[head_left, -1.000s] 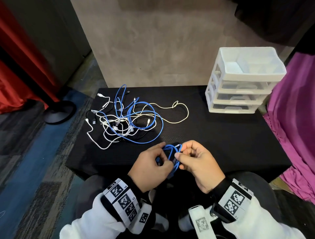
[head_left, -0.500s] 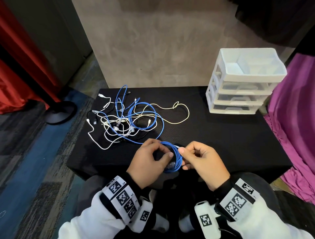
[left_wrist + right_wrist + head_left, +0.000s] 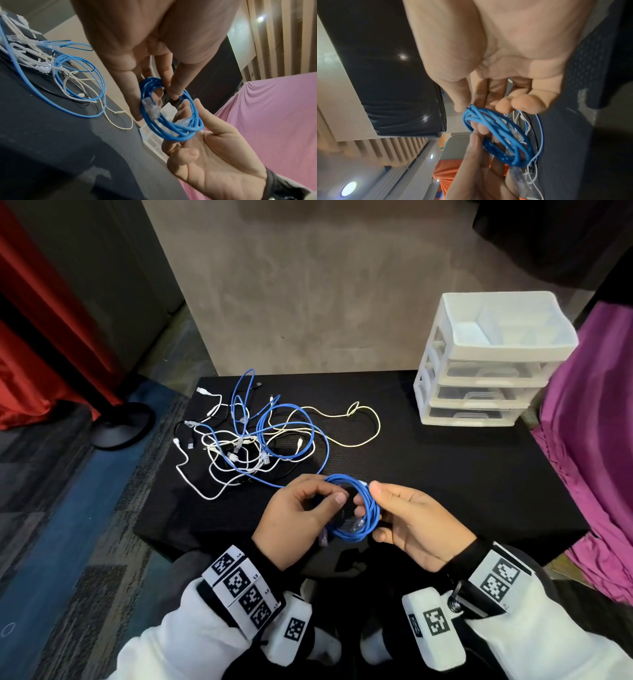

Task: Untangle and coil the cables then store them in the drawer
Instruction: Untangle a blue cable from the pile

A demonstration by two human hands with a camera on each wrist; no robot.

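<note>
Coil (image 3: 356, 510) between both hands' fingers (image 3: 173, 86); grip seemingly loose

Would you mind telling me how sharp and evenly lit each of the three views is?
Head view: evenly lit, sharp on the coil and table, edges bowed by the wide lens. Left wrist view: coil crisp, the left hand looms large, a lamp glares top right. Right wrist view: softer, the right hand pale and overexposed, bright ceiling spots.
</note>
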